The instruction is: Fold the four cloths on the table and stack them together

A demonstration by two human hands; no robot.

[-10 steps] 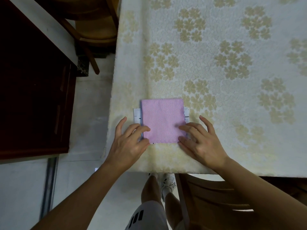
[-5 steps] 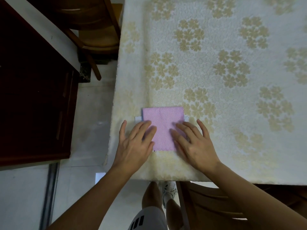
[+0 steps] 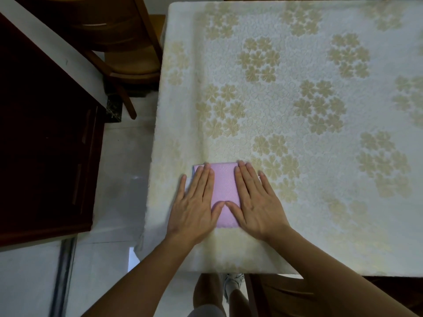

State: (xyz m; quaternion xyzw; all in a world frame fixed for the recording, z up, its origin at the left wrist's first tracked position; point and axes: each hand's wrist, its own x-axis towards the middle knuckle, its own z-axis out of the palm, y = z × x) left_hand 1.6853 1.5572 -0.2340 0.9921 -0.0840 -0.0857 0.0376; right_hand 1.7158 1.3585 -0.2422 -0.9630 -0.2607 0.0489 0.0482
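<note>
Left hand (image 3: pixel 194 205) and right hand (image 3: pixel 257 202) lie flat, fingers straight, pressing the folded pink cloth (image 3: pixel 225 188). Thumb tips nearly touch. Stack sits near the desk (image 3: pixel 320 110) edge.

floral-clothed table (image 3: pixel 297 92), folded cloth stack (image 3: pixel 225 186)

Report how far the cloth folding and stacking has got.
Done: the pink cloth lies folded on top of a pile, with a paler cloth edge showing beneath. In hand: left hand and right hand press flat on it. Left: seemingly nothing but letting go, though the layer count underneath is hidden.
</note>
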